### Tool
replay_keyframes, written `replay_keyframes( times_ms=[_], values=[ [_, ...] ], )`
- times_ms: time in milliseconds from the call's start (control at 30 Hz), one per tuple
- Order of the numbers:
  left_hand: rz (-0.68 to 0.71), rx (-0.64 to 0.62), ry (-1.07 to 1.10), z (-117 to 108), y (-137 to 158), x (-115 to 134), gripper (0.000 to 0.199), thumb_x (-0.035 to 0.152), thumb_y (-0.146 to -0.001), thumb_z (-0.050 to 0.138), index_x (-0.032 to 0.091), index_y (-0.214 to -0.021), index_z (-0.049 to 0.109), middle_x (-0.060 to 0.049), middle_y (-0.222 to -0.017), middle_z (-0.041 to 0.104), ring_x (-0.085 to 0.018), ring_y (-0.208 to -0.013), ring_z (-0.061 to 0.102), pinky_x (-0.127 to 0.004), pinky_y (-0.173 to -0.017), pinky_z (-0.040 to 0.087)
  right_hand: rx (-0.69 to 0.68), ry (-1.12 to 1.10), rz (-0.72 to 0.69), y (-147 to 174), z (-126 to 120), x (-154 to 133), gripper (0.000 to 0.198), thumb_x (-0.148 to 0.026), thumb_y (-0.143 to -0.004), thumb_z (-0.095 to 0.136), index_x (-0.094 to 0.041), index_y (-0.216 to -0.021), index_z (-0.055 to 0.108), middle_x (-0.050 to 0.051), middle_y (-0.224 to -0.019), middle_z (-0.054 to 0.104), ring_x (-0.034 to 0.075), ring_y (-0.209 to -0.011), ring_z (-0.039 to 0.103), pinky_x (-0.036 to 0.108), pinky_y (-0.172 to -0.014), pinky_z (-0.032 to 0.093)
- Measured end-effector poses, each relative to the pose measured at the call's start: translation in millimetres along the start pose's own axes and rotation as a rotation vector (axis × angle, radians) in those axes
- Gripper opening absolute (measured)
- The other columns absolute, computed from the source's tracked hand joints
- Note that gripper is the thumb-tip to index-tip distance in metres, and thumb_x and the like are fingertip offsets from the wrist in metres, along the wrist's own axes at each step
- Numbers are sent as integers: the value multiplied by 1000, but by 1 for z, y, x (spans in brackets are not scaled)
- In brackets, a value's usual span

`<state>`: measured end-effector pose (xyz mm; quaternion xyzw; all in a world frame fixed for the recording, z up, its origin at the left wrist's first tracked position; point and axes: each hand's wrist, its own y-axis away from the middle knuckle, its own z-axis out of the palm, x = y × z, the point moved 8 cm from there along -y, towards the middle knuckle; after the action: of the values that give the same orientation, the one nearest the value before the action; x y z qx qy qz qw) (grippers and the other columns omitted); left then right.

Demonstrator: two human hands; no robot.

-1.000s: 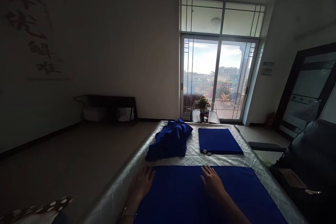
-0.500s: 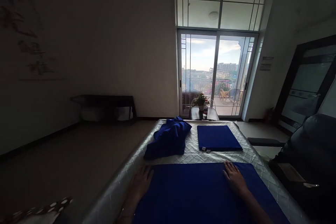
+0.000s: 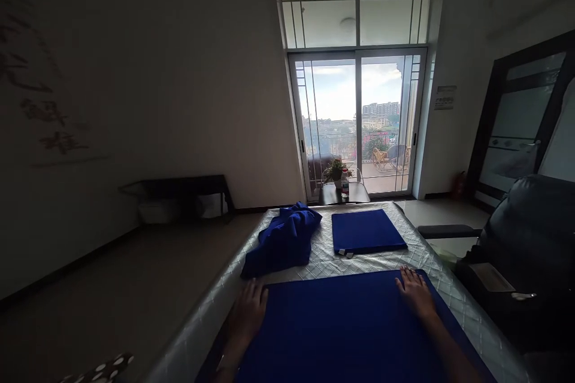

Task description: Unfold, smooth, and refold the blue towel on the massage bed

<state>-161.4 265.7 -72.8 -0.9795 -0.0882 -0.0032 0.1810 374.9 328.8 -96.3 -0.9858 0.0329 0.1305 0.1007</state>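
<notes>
While both palms lie on a wide blue cloth, the left hand rests at its far left corner and the right hand near its far right corner, each flat, fingers extended and slightly spread. Beyond, a small dark table bears a pot holding a leafy plant, beside a bottle whose contents are too small to tell. Pale boxes sit in a dark rack by the wall, their insides hidden. The wide cloth's far edge runs nearly straight; a strip of silver quilted cover separates it from a crumpled blue cloth on the left and a folded one on the right (two white tags mark its near edge). Open floor borders the cover's left side; a dark armchair stands near its right.
</notes>
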Motion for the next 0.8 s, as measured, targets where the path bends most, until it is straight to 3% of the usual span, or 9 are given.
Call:
replay_keyframes(
  times_ms=[100, 200, 267, 333, 433, 567, 667, 800],
  values=[
    [171, -91, 151, 5, 1, 75, 52, 33, -104, 30, 15, -141, 61, -11, -151, 59, -24, -144, 49, -39, -120, 38, 48, 11, -15, 0, -8, -1, 63, -39, -97, 32, -15, -153, 48, 12, -161, 45, 29, -152, 34, 46, -127, 20],
    [368, -132, 264, 6, 12, 156, 50, 37, -105, 34, 17, -144, 58, -11, -154, 56, -25, -145, 47, -43, -123, 36, 114, 5, -92, 4, -20, -14, 59, -29, -96, 33, -10, -150, 51, 17, -158, 47, 30, -151, 34, 45, -127, 18],
    [454, -128, 301, 6, 20, 195, 50, 39, -106, 35, 19, -146, 56, -11, -155, 54, -26, -146, 46, -47, -123, 36, 110, -8, -169, 11, -22, -33, 57, -23, -96, 33, -12, -147, 55, 14, -158, 49, 27, -151, 37, 41, -128, 19],
    [508, -119, 319, 8, 26, 218, 50, 38, -107, 33, 18, -147, 55, -13, -156, 52, -27, -147, 44, -50, -123, 37, 66, -33, -266, 21, -18, -64, 56, -22, -97, 32, -15, -146, 56, 10, -157, 50, 25, -149, 40, 39, -127, 23],
    [535, -104, 314, 13, 29, 225, 52, 35, -107, 30, 14, -149, 52, -16, -156, 51, -29, -149, 41, -53, -122, 37, -39, -92, -422, 39, -5, -126, 56, -27, -100, 29, -14, -149, 53, 10, -157, 49, 23, -148, 41, 40, -126, 25],
    [476, -153, 277, 26, 22, 209, 54, 30, -105, 27, 12, -152, 49, -19, -157, 49, -31, -149, 39, -52, -123, 37, -151, -148, -499, 51, 17, -197, 60, -31, -100, 28, -10, -153, 45, 12, -160, 43, 23, -152, 35, 40, -126, 24],
    [472, -165, 277, 31, 19, 200, 55, 29, -104, 26, 19, -154, 48, -13, -158, 49, -30, -149, 39, -46, -124, 36, -193, -158, -493, 52, 35, -223, 61, -33, -101, 25, -9, -155, 42, 12, -162, 40, 23, -153, 32, 41, -127, 23],
    [505, -158, 290, 36, 20, 199, 57, 30, -104, 22, 25, -157, 43, -5, -161, 45, -30, -150, 36, -47, -126, 33, -196, -149, -463, 52, 52, -225, 61, -33, -101, 23, -12, -156, 39, 10, -164, 36, 21, -155, 26, 42, -128, 19]
  ],
)
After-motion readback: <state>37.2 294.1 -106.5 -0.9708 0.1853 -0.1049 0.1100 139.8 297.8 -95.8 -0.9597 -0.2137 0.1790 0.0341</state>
